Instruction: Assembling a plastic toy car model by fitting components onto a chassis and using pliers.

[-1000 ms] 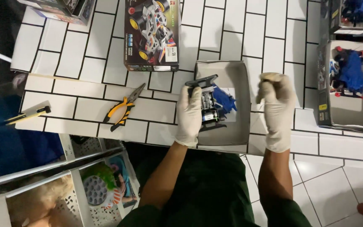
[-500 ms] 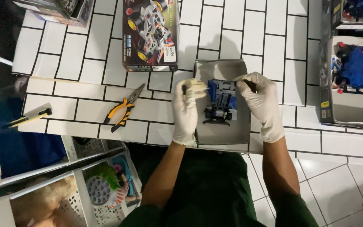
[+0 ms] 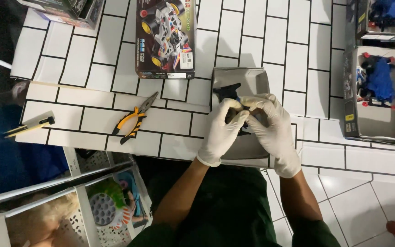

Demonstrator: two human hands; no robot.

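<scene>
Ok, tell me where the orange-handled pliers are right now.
In the head view the orange-handled pliers lie on the white tiled surface, left of the gloved left hand and just below the toy car box.

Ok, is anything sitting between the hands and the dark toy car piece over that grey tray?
Nothing visible does. The left hand and right hand, both in white gloves, are already closed around the dark piece above the open grey tray. The pliers and kit box lie off to the left, clear of the hands.

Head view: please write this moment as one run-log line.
left hand: on dark part | right hand: on same part | under: grey tray | pliers: untouched
</scene>
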